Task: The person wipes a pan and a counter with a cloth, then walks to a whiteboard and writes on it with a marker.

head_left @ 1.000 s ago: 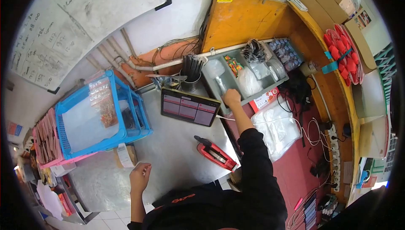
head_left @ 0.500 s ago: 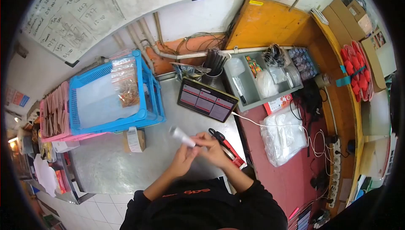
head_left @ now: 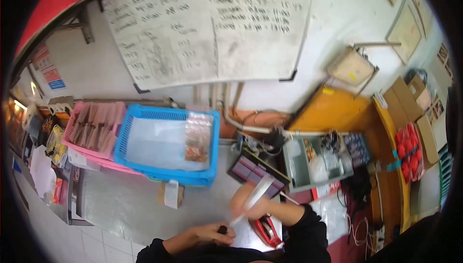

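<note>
Both my hands are low in the middle of the view. My right hand [head_left: 247,202] is closed round a long white pen-like stick [head_left: 261,189], blurred by motion and slanting up to the right, in front of a tablet [head_left: 239,169]. Below and to the left, my left hand [head_left: 207,233] has its fingers round a small dark piece [head_left: 222,229]. The lower end of the stick is close to this hand. A red tape dispenser [head_left: 268,232] lies just right of my hands on the metal table [head_left: 118,202].
A blue basket [head_left: 210,173] holds white sheets and plastic bags. Left of it stands a pink basket [head_left: 91,152] with packets. A small brown box [head_left: 172,194] sits in front. At the right is a grey divided tray [head_left: 301,185]; a whiteboard [head_left: 260,46] hangs above.
My right hand has gone from the grey tray to the middle with the white stick. My hands have since drawn apart, a dark piece now showing in my left. The view has tilted up toward the whiteboard.
</note>
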A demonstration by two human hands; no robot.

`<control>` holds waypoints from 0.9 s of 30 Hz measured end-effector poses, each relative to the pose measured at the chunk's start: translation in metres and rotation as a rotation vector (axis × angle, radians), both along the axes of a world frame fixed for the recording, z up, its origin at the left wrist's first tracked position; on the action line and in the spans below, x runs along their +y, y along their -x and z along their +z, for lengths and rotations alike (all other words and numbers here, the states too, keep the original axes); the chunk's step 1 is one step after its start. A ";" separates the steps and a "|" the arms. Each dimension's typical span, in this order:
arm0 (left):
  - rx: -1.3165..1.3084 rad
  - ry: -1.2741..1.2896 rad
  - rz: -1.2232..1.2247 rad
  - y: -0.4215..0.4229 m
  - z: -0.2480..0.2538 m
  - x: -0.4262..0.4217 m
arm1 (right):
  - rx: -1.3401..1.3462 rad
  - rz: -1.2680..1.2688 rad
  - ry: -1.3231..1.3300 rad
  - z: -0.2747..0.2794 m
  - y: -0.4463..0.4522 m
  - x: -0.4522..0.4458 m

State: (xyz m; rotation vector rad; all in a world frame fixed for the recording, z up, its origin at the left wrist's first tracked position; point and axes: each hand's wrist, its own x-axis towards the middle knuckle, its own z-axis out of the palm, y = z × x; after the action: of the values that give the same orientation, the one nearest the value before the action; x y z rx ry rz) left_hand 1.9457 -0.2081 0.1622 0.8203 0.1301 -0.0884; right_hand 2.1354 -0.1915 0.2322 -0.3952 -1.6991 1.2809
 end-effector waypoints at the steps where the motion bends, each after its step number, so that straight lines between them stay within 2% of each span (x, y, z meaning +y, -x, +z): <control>1: -0.096 0.144 -0.004 0.006 -0.022 -0.002 | 0.233 -0.189 -0.010 0.028 -0.025 0.027; 2: -0.194 0.287 -0.020 0.011 -0.039 -0.003 | 0.558 -0.230 0.094 0.066 -0.039 0.050; 3: -0.040 0.142 0.093 0.016 -0.042 -0.002 | 0.531 -0.506 -0.208 0.094 -0.061 0.079; 5: 0.271 -0.133 0.326 0.027 -0.044 -0.002 | 0.253 -0.775 -0.361 0.156 -0.085 0.120; 6: 0.335 -0.183 0.378 0.031 -0.053 0.001 | -0.051 -0.838 -0.634 0.187 -0.091 0.144; 8: 0.471 -0.272 0.479 0.042 -0.076 0.003 | -0.151 -1.037 -0.750 0.220 -0.080 0.178; 11: 0.580 -0.154 0.648 0.059 -0.171 -0.001 | -0.266 -1.253 -0.903 0.228 -0.078 0.215; 14: 0.681 -0.083 0.777 0.063 -0.192 0.004 | -0.256 -1.329 -0.952 0.229 -0.073 0.232; 18: 0.704 -0.071 0.887 0.072 -0.171 0.005 | -0.284 -1.337 -0.959 0.225 -0.076 0.241; 24: 0.750 -0.111 0.885 0.076 -0.166 0.004 | -0.201 -1.365 -0.995 0.226 -0.073 0.244; 26: 0.655 0.000 0.830 0.082 -0.231 0.000 | -0.188 -1.381 -1.018 0.226 -0.073 0.245; 27: 0.608 0.055 0.801 0.081 -0.229 0.002 | -0.173 -1.404 -1.017 0.224 -0.075 0.245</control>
State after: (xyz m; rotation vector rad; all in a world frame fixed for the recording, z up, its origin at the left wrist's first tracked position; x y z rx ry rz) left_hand 1.8645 -0.2064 -0.0671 0.6159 1.0123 0.4181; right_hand 2.2107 0.0536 0.4559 -0.8221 -1.4031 -0.6255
